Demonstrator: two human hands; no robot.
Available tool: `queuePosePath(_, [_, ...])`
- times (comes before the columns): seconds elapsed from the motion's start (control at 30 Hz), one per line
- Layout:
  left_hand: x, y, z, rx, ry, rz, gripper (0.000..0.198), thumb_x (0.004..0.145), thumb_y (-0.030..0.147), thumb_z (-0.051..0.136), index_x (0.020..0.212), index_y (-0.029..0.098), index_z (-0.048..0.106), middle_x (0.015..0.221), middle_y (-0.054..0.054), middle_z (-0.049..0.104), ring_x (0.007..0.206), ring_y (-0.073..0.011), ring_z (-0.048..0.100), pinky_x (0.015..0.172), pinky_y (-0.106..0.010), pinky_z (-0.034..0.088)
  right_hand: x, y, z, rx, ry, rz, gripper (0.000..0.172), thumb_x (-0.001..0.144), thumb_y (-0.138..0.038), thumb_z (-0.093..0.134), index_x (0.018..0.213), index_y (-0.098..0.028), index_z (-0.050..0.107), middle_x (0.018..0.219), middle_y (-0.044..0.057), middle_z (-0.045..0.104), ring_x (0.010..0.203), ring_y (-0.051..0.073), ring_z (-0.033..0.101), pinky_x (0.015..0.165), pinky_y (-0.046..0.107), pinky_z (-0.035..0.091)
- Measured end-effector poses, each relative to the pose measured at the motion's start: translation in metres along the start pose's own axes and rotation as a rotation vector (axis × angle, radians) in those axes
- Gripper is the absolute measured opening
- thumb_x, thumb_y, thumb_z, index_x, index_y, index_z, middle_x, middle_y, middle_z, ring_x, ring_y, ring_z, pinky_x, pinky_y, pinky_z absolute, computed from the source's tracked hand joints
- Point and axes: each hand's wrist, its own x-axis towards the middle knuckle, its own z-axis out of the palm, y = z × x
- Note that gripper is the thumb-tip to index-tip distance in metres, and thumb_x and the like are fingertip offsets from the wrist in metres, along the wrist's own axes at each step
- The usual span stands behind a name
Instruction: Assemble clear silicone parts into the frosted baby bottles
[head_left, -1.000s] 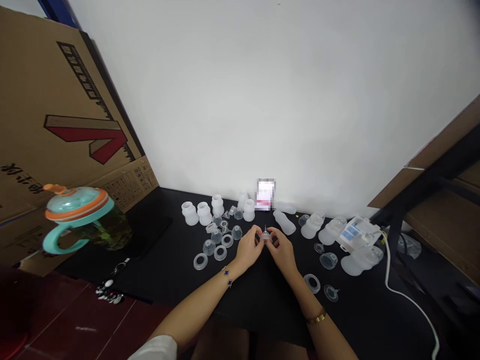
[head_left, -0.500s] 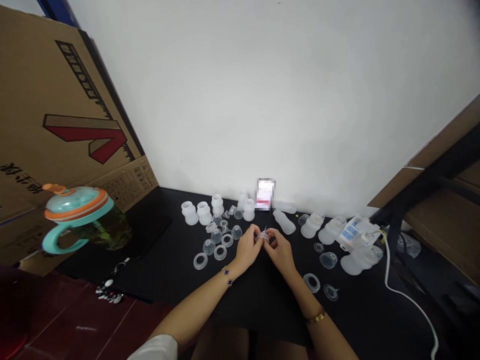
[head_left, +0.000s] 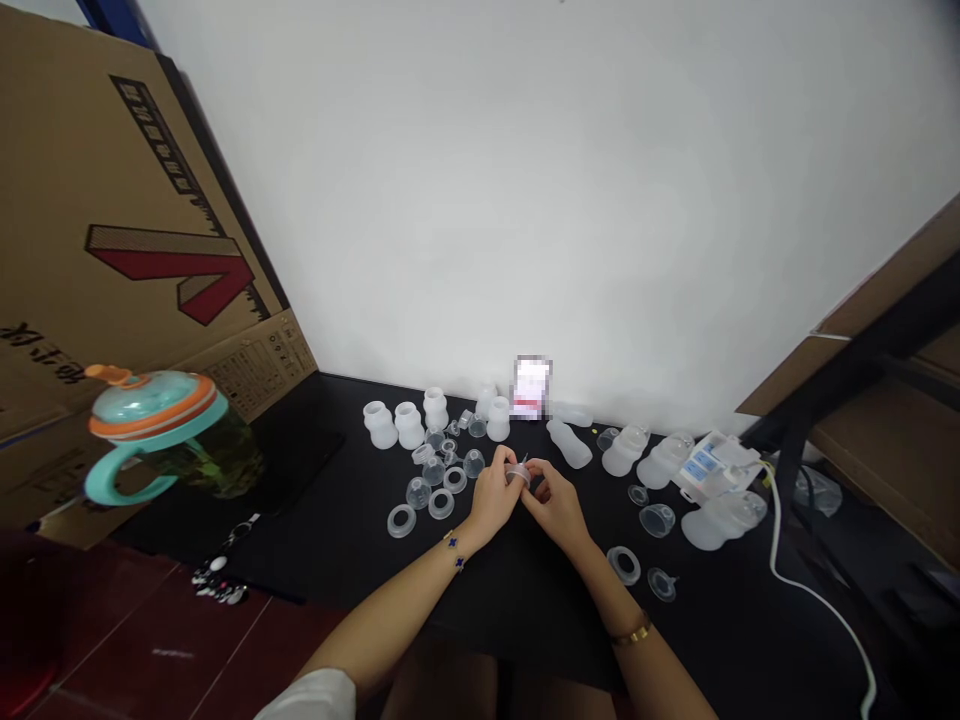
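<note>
Over the middle of the black table, a translucent baby bottle collar with a nipple [head_left: 517, 472] is between my hands, its pointed tip upward. My left hand [head_left: 491, 497] is closed round its left side. The fingers of my right hand [head_left: 556, 503] pinch its right edge, partly hiding it. Loose collar rings [head_left: 401, 520] and clear domed caps [head_left: 418, 492] lie left of my hands. Right of them are another collar ring [head_left: 623, 566], a loose nipple [head_left: 661, 584] and a clear cap [head_left: 657, 520].
White open bottles [head_left: 381, 425] stand at the back left. Capped bottles [head_left: 625, 450] are at the right, beside a white box with a cable [head_left: 718, 465]. A phone [head_left: 531, 388] leans on the wall. A tea jug [head_left: 187, 435] stands left, near a cardboard box [head_left: 135, 200].
Both hands have shifted slightly left with the collar, which is tilted a little differently. The loose parts on the table have stayed put.
</note>
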Motion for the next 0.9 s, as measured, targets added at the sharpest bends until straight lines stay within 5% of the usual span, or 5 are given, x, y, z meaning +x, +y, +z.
queuePosePath(0.63, [0.0011,0.0005,-0.0011,-0.065,-0.048,-0.065,0.009,0.088,0.018,0.048,0.093,0.025,0.047,0.056,0.01,0.053,0.048,-0.0137,0.055,0.054,-0.023,0.034,-0.0005,-0.0052,-0.0018,-0.007,-0.03,0.045,0.029,0.086,-0.032,0.061,0.114,-0.026,0.063,0.092,-0.001,0.07,0.058,0.013,0.059,0.058,0.027,0.047])
queuePosePath(0.9, [0.0016,-0.0017,0.0009,-0.086,-0.022,0.016,0.019,0.088,0.018,0.05,0.106,0.025,0.048,0.073,0.005,0.064,0.059,-0.0143,0.061,0.061,-0.025,0.042,0.0006,0.0021,0.0016,-0.043,0.029,0.024,0.032,0.089,-0.034,0.055,0.118,-0.025,0.064,0.1,0.002,0.072,0.057,0.013,0.058,0.059,0.029,0.05])
